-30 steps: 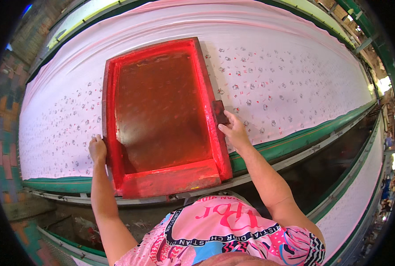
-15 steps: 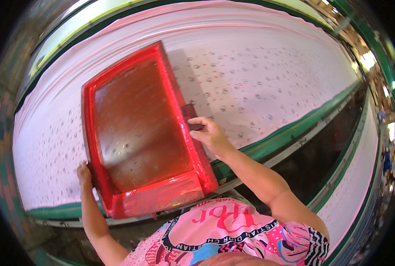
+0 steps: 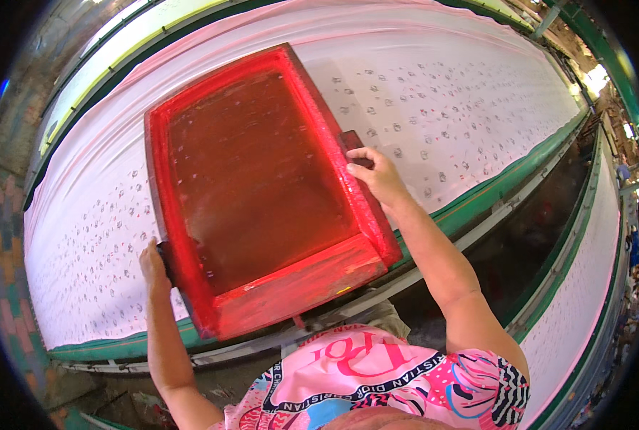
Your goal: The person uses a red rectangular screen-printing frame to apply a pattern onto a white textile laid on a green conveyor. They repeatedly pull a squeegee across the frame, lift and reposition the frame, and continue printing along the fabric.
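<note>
A large red-framed printing screen [image 3: 298, 289] with a dark brown-red mesh is held at a slant above or on white cloth [image 3: 477, 107]. My right hand [image 3: 378, 175] is closed on a dark block [image 3: 350, 141] at its right side, thumb and fingers pinching it. My left hand [image 3: 152, 266] is at a dark grip on the left side, its fingers partly hidden by the frame. The cloth carries small grey and red printed motifs on both sides of the screen. Whether the screen's underside touches the cloth is hidden.
The cloth lies along a long table with a green near edge [image 3: 491, 175] and a pale rail [image 3: 434, 261]. A dark gap [image 3: 542, 215] separates it from another cloth-covered table [image 3: 578, 301] at the right. Brick paving [image 3: 7, 236] lies at the far left.
Both hands have carried the screen to the right and farther away over the cloth. The glare on its mesh has faded, and more printed motifs show at its left.
</note>
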`<state>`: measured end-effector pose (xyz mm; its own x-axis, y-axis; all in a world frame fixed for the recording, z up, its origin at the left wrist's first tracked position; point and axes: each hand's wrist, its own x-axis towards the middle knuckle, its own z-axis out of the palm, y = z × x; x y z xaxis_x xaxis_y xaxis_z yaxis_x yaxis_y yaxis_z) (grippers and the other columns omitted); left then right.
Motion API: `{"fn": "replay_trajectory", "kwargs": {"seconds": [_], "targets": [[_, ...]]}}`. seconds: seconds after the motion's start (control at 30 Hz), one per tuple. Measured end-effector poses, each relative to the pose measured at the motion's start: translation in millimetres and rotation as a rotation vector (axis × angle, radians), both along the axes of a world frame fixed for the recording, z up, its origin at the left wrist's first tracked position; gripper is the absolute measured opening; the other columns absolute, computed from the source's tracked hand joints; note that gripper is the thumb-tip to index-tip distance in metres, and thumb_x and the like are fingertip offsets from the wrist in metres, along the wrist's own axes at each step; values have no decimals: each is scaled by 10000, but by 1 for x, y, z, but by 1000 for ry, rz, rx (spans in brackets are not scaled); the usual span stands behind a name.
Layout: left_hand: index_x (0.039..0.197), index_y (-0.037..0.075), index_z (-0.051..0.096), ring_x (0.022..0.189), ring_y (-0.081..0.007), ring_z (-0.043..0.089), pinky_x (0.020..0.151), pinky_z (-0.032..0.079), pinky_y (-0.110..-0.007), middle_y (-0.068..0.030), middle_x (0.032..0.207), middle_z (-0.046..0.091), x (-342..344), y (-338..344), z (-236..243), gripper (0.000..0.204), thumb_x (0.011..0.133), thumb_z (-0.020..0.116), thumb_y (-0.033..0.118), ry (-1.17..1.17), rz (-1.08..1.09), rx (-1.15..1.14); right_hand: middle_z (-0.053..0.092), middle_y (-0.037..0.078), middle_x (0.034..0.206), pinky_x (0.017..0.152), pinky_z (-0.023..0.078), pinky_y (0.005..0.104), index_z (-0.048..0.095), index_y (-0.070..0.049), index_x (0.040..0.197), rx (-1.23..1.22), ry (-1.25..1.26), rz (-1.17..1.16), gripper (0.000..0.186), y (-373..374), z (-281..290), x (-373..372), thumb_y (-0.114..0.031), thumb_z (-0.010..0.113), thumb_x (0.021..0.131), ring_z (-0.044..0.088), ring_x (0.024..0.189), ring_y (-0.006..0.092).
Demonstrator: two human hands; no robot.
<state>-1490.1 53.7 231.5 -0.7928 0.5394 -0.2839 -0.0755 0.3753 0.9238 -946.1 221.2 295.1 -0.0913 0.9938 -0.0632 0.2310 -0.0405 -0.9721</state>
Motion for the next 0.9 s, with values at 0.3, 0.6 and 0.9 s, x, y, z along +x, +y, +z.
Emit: {"fn": "replay_trajectory", "kwargs": {"seconds": [0.3,0.6,0.9], "targets": [[767,53,638,652,-131,487,612,410,-366,7,707,533,222,58,-18,364,1049,661,283,37,-97,-3,762,99,1162,1011,516,348,760,-6,1211,-108,85,-133,313,62,-18,210,-167,809,947,674,1119,184],[748,31,606,670,-135,445,619,371,-381,6,704,483,313,81,-40,326,994,660,237,101,-98,25,740,50,1121,1009,498,341,751,-17,1227,-143,205,-149,297,97,-29,320,-152,789,966,652,1055,147],[764,17,578,690,-165,445,643,376,-418,-32,704,454,370,99,-26,337,1006,600,250,200,-89,7,708,-4,1162,1014,480,331,724,-51,1322,-110,191,-127,346,105,-40,366,-162,768,997,620,1098,107]]}}
